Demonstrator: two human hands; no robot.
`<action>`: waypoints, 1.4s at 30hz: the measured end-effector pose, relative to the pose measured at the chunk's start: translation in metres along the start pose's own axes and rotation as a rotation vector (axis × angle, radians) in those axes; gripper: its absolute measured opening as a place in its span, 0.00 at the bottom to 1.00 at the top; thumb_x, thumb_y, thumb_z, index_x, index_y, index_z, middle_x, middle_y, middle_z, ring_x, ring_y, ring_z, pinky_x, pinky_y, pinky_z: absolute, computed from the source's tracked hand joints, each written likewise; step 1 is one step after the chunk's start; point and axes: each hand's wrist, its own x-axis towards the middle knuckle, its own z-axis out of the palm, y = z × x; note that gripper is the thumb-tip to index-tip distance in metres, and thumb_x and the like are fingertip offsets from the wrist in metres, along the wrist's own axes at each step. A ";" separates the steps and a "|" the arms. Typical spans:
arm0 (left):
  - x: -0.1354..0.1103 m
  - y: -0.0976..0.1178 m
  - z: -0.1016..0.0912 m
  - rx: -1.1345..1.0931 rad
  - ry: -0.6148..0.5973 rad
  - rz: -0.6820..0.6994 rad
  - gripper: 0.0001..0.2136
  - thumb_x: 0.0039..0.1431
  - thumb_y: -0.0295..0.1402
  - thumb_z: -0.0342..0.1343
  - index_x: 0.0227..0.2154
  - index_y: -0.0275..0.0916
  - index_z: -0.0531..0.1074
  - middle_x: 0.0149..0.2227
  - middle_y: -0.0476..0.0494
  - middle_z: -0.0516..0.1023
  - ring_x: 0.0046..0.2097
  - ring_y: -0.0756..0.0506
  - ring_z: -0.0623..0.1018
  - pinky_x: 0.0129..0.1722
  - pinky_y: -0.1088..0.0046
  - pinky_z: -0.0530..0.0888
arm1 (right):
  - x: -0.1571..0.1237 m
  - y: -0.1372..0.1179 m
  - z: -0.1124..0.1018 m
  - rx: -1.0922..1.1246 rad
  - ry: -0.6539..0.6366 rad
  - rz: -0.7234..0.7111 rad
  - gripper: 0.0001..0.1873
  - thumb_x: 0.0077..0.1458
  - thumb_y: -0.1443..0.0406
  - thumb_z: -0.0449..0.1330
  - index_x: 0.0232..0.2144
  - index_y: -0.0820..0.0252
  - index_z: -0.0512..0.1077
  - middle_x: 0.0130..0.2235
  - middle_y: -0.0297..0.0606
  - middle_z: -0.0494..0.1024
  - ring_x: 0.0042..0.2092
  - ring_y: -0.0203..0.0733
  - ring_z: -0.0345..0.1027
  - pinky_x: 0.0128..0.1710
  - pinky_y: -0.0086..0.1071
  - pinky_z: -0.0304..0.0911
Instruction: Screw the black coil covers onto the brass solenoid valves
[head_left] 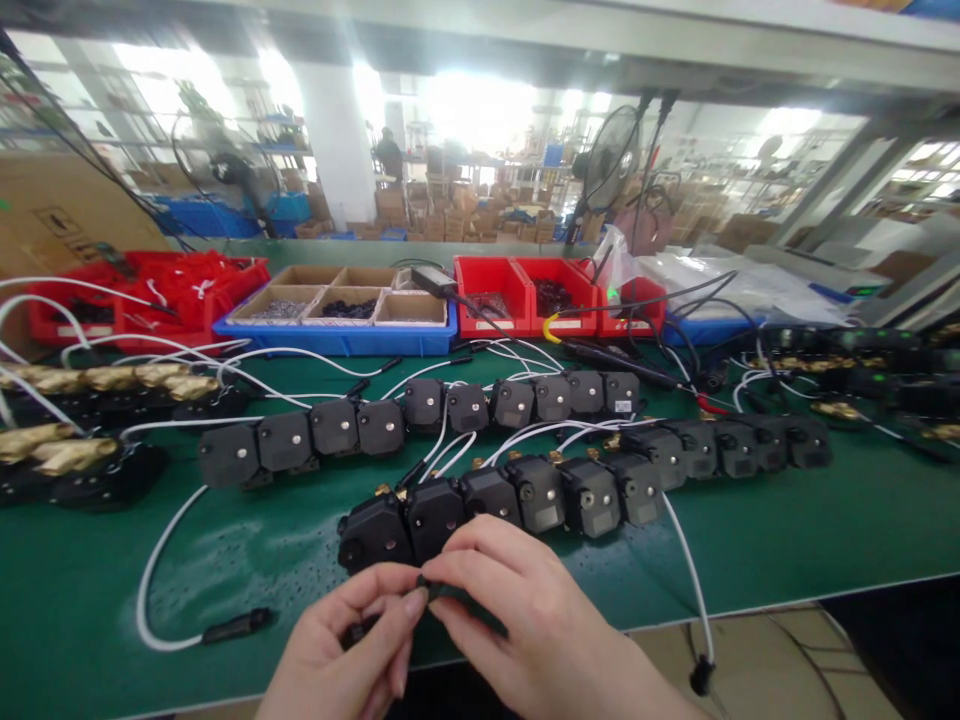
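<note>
Both hands meet low at the near edge of the green counter (825, 530). Left hand (352, 650) comes in from below with palm turned inward, its thumb and forefinger pinched shut on a small black connector (429, 586). Right hand (517, 620) arches over from the right, knuckles up, fingers curled down and closed on the same small black connector from the other side, so the fingertips of the two hands touch around it. A second dark piece shows under the left fingers, too hidden to tell what it is.

Just beyond the hands lies a row of seven black valve bodies (487, 505) with brass fittings, the nearest two almost touching the right knuckles. Behind it runs a longer curved row of ten black valve bodies (420, 415), and a third row of about five sits to the right. White cables (161, 560) loop across the counter between them. Farther back stand a blue tray (337, 340) with four visible cardboard compartments and three red bins (555, 295) side by side.
</note>
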 end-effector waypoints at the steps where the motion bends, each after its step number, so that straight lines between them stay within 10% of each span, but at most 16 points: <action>1: 0.001 0.004 -0.001 0.060 -0.002 0.036 0.25 0.42 0.55 0.69 0.34 0.37 0.80 0.14 0.52 0.67 0.16 0.53 0.61 0.15 0.79 0.56 | 0.002 0.000 0.000 -0.008 -0.018 0.016 0.06 0.59 0.73 0.59 0.38 0.64 0.75 0.38 0.41 0.77 0.41 0.39 0.72 0.42 0.29 0.70; 8: 0.018 0.084 -0.018 0.664 0.188 0.420 0.25 0.36 0.62 0.61 0.24 0.45 0.83 0.30 0.43 0.84 0.35 0.38 0.79 0.35 0.70 0.74 | 0.020 0.015 0.013 -0.120 0.182 -0.077 0.05 0.60 0.73 0.57 0.37 0.64 0.72 0.37 0.40 0.76 0.41 0.40 0.70 0.42 0.32 0.68; 12: 0.045 0.116 -0.022 0.959 -0.047 0.455 0.22 0.47 0.58 0.55 0.18 0.45 0.80 0.25 0.46 0.82 0.32 0.40 0.78 0.35 0.70 0.71 | 0.023 0.021 0.022 -0.240 0.210 -0.116 0.05 0.63 0.72 0.56 0.38 0.64 0.73 0.37 0.41 0.76 0.40 0.42 0.68 0.46 0.37 0.67; 19: 0.078 0.113 -0.017 1.147 -0.336 0.348 0.27 0.49 0.55 0.57 0.44 0.40 0.81 0.26 0.51 0.74 0.30 0.46 0.71 0.31 0.72 0.66 | 0.021 0.022 0.026 -0.200 0.228 -0.087 0.03 0.63 0.70 0.58 0.36 0.63 0.72 0.36 0.39 0.75 0.40 0.41 0.67 0.50 0.38 0.66; 25: 0.082 0.117 -0.022 1.173 -0.486 0.304 0.29 0.47 0.56 0.60 0.44 0.37 0.80 0.24 0.54 0.63 0.27 0.49 0.64 0.26 0.74 0.58 | 0.020 0.022 0.028 -0.247 0.218 -0.078 0.03 0.62 0.70 0.58 0.36 0.64 0.72 0.36 0.40 0.75 0.41 0.42 0.67 0.50 0.40 0.64; 42: 0.076 0.122 -0.009 1.340 -0.434 0.298 0.26 0.46 0.54 0.59 0.40 0.37 0.80 0.25 0.53 0.67 0.30 0.47 0.68 0.27 0.72 0.59 | 0.020 0.020 0.038 -0.281 0.318 -0.087 0.05 0.62 0.71 0.56 0.33 0.64 0.70 0.33 0.40 0.72 0.37 0.42 0.63 0.39 0.36 0.64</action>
